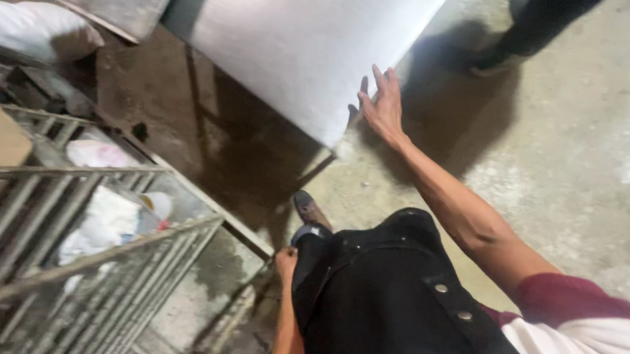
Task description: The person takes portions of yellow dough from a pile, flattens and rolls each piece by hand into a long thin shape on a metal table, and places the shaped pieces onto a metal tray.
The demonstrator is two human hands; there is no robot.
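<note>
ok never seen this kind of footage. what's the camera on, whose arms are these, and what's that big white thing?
One picture, from a camera worn on a person's head, looking down at their own body and the concrete floor. No machine: the two bare arms are the wearer's. The right hand reaches forward, fingers spread, at the lower corner of a large white panel; it touches or nearly touches it. The left hand hangs by the dark trousers, which partly hide it, so I can't tell whether it holds anything. To the left stands a metal rack with white bags beneath. The dark leg at top right is someone else's.
</note>
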